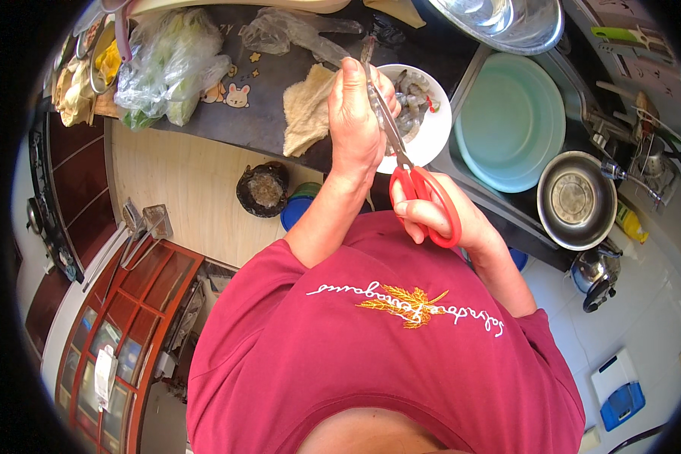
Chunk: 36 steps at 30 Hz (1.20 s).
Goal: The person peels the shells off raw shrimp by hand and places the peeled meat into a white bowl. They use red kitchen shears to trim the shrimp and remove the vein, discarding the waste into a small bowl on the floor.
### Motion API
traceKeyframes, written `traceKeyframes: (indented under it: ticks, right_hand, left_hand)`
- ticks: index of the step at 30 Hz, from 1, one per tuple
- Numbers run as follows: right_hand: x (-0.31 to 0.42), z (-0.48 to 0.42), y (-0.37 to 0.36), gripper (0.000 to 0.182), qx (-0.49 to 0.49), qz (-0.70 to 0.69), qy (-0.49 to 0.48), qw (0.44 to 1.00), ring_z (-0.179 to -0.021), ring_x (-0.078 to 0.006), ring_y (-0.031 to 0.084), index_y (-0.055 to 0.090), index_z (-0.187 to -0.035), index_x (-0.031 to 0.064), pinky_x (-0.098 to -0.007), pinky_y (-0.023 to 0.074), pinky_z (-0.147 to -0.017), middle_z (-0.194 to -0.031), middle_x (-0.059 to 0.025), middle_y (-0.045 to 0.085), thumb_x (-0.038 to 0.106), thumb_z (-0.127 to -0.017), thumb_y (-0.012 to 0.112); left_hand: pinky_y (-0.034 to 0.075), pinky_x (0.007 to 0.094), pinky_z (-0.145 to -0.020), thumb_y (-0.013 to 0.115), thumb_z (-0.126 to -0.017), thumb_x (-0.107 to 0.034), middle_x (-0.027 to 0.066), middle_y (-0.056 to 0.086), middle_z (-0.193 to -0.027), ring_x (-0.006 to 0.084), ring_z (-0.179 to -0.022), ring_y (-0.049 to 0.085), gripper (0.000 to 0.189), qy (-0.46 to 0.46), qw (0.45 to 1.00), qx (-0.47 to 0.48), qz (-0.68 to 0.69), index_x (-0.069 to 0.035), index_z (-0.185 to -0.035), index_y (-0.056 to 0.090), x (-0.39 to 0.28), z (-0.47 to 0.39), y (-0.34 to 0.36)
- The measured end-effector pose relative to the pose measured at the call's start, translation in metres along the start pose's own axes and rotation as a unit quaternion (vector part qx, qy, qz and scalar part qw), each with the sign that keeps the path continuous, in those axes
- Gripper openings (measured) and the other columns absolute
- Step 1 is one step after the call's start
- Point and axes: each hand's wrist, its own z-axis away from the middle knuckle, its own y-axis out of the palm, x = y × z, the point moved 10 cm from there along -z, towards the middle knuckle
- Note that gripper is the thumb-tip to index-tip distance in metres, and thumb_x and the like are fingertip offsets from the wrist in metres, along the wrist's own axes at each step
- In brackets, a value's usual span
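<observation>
My left hand [356, 116] grips a raw shrimp [369, 54], its far end sticking up past my fingers. In my right hand [440, 213] are red-handled scissors [454, 227], their blades pointing away from me and lying along the shrimp beside my left fingers. Whether the blades are parted I cannot tell. Just behind and right of my left hand, a white bowl [438, 136] holds several grey raw shrimp [413, 108] with small red bits. A beige cloth [306, 110] lies on the dark counter at the left of my left hand.
Right of the bowl, a pale green plastic basin [511, 122] sits in the sink area, with a steel bowl [577, 200] nearer me and a large metal basin [502, 22] beyond. A plastic bag of green vegetables [170, 68] and a crumpled clear bag [278, 31] lie on the counter at left.
</observation>
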Motion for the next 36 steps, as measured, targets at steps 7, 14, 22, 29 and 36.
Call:
traceKeyframes:
  ticks: [7, 14, 22, 29, 36]
  right_hand:
    - [-0.001, 0.0, -0.006, 0.013, -0.004, 0.006, 0.008, 1.0, -0.045, -0.0072, 0.047, 0.048, -0.078, 0.0033, -0.0202, 0.0353, -0.042, -0.055, -0.0006, 0.049, 0.014, -0.082, 0.053]
    - [0.005, 0.001, -0.009, 0.012, 0.004, -0.013, -0.001, 1.0, -0.044, -0.0072, 0.046, 0.048, -0.078, 0.0035, -0.0208, 0.0351, -0.042, -0.055, -0.0008, 0.049, 0.014, -0.082, 0.053]
    - [0.005, -0.005, -0.011, 0.012, -0.02, 0.019, -0.005, 1.0, -0.045, -0.0072, 0.047, 0.049, -0.078, 0.0034, -0.0211, 0.0368, -0.044, -0.054, -0.0004, 0.048, 0.013, -0.082, 0.053]
    - [0.005, -0.012, -0.014, 0.012, -0.018, 0.018, -0.008, 1.0, -0.045, -0.0078, 0.048, 0.049, -0.077, 0.0035, -0.0212, 0.0373, -0.045, -0.053, -0.0009, 0.049, 0.013, -0.082, 0.053]
    - [0.008, -0.016, -0.011, 0.014, -0.014, 0.004, -0.013, 1.0, -0.044, -0.0087, 0.047, 0.049, -0.076, 0.0029, -0.0219, 0.0369, -0.044, -0.052, -0.0016, 0.049, 0.015, -0.082, 0.052]
  left_hand:
    - [0.031, 0.0254, -0.048, 0.032, -0.097, -0.043, 0.0013, 0.038, -0.058, 0.0107, -0.049, 0.033, 0.041, -0.019, 1.0, -0.001, -0.002, -0.009, -0.075, 0.04, 0.003, -0.004, 0.002]
    - [0.03, 0.0259, -0.048, 0.033, -0.097, -0.044, 0.0011, 0.037, -0.058, 0.0112, -0.049, 0.032, 0.041, -0.008, 0.999, 0.02, -0.024, -0.009, -0.076, 0.04, 0.0, -0.009, 0.01]
    - [0.03, 0.0255, -0.048, 0.033, -0.097, -0.044, 0.0002, 0.036, -0.058, 0.0109, -0.049, 0.032, 0.043, -0.006, 1.0, -0.006, -0.013, -0.01, -0.07, 0.038, 0.003, -0.01, 0.007]
    - [0.028, 0.0231, -0.045, 0.034, -0.097, -0.041, -0.001, 0.036, -0.057, 0.0079, -0.048, 0.031, 0.042, 0.012, 1.0, -0.012, -0.009, -0.011, -0.069, 0.036, 0.004, -0.01, 0.007]
    - [0.028, 0.0222, -0.044, 0.035, -0.098, -0.038, -0.0016, 0.036, -0.057, 0.0068, -0.047, 0.031, 0.04, 0.018, 1.0, -0.019, 0.011, -0.01, -0.07, 0.037, 0.002, -0.011, 0.004]
